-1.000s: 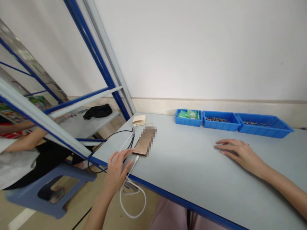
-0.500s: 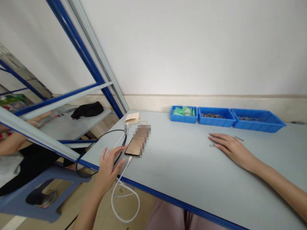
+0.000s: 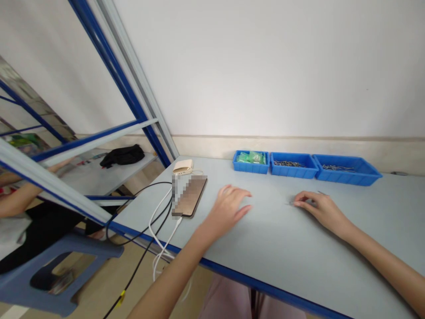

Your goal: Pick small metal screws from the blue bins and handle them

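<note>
My right hand (image 3: 317,207) rests low over the grey table, thumb and fingertips pinched on a small metal screw (image 3: 289,203), whose end pokes out to the left. A second screw (image 3: 321,192) lies just behind that hand, partly hidden by it. In the middle of the table, my left hand (image 3: 230,206) hovers with fingers curved and thumb apart, holding nothing. To its left lies a phone (image 3: 192,199), partly blurred out, with a white cable (image 3: 179,221) at its near end.
Along the wall stand three blue bins: one with green packets (image 3: 251,167), a middle one of metal screws (image 3: 294,172), and a longer one (image 3: 348,178) with more. A cream power bank (image 3: 183,166) sits behind the phone. Another person's arm (image 3: 25,197) shows beyond the blue frame (image 3: 109,64).
My left hand has left the phone's side and moved right, over the table. My right hand's flat fingers have curled into a pinch on the screw. The view has shifted slightly.
</note>
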### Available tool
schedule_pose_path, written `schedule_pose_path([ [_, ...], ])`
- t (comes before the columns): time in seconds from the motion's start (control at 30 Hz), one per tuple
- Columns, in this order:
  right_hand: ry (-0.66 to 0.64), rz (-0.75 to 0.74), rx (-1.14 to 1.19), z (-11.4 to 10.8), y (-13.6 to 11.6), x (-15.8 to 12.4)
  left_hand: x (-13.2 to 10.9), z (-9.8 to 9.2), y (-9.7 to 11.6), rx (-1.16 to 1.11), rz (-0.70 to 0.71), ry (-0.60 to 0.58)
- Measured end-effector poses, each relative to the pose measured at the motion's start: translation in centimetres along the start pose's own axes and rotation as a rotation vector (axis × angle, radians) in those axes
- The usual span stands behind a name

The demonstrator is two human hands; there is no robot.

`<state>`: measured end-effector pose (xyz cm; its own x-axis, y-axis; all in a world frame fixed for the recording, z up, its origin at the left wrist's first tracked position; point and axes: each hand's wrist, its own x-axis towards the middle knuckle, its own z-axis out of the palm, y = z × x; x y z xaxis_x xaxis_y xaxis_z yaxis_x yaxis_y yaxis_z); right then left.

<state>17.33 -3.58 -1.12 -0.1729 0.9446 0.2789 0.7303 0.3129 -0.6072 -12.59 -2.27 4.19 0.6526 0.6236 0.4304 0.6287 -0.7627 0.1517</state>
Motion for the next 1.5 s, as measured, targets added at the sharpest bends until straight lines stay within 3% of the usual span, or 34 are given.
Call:
schedule_pose_path([
  [0.17,0.065,0.136,0.22,-0.7,0.5,0.0,7.6,6.7,3.5,0.141,0.347,-0.064],
  [0.23,0.063,0.153,0.311,-0.8,0.8,0.0,9.1,8.6,4.0,0.174,0.425,-0.071],
  [0.33,0.05,0.181,0.408,-0.7,0.8,0.2,9.5,9.8,4.0,0.146,0.418,-0.027],
  [0.53,0.023,0.175,0.495,-0.4,-0.8,0.5,8.5,8.6,3.9,-0.042,0.199,0.019],
  [0.93,0.055,0.084,0.185,-1.0,-2.6,-0.2,8.7,8.5,4.5,-0.236,-0.027,0.022],
  [1.2,0.059,0.072,0.142,-1.3,-2.6,-0.3,8.5,8.4,4.5,-0.401,0.025,-0.014],
  [1.33,0.035,0.077,0.109,-1.2,-2.2,-0.4,8.5,8.3,4.5,-0.342,0.055,-0.035],
  [1.5,0.046,-0.021,-0.001,-0.7,-2.2,-0.7,8.5,8.3,4.5,-0.28,0.026,-0.032],
])
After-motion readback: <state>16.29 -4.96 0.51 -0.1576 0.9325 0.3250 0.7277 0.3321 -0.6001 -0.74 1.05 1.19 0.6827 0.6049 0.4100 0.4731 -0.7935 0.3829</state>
